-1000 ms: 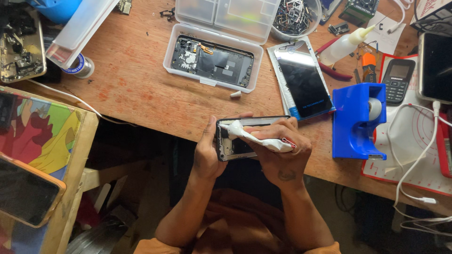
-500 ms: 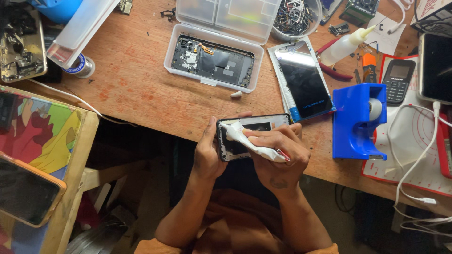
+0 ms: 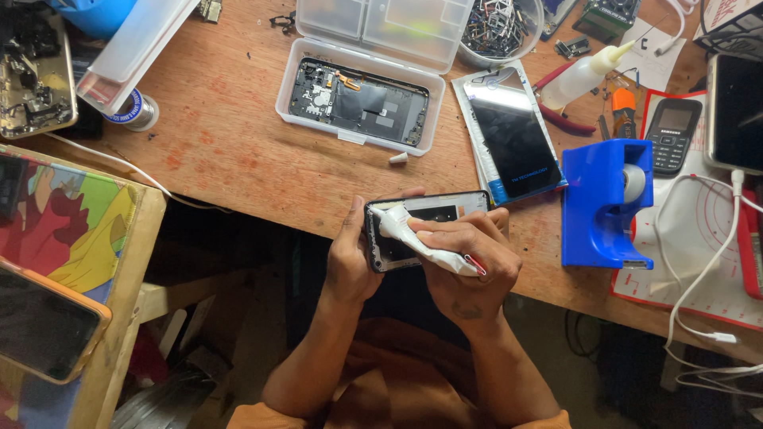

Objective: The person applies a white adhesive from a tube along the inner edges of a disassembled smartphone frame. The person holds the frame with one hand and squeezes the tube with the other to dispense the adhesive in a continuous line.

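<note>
- Left hand (image 3: 350, 262) grips the left end of a phone frame (image 3: 425, 230), thumb up along its short edge, fingers wrapped beneath (fingertips hidden).
- The frame is held flat at the table's (image 3: 238, 159) near edge, long side running left to right, open side up; dark inner parts show.
- Right hand (image 3: 465, 262) is closed around a white wipe (image 3: 413, 238), pinching it and pressing it onto the frame's inside. The wipe is crumpled and runs from the frame's upper left corner down under the right palm.
- A small red bit shows at the wipe's end by the right knuckles (cannot tell what it is).
- Just beyond the right hand lies a flat screen panel (image 3: 513, 135), dark glass up, tilted slightly.
- To the right of the right hand stands a blue tape dispenser (image 3: 604, 202), with a roll in it.
- Further right, a small keypad phone (image 3: 671, 135) rests on a white and red mat (image 3: 699, 246); white cables cross the mat.
- Beyond both hands, well apart, an open clear box (image 3: 358, 103) holds another opened phone, circuit side up.
- A small white cap (image 3: 397, 158) lies between the box and the hands.
- Far beyond the right hand: a squeeze bottle (image 3: 584, 75) on its side and a tub of metal scraps (image 3: 497, 28).
- Left of the left hand, off the table, a colourful board (image 3: 71, 230) with a phone lying on it.
</note>
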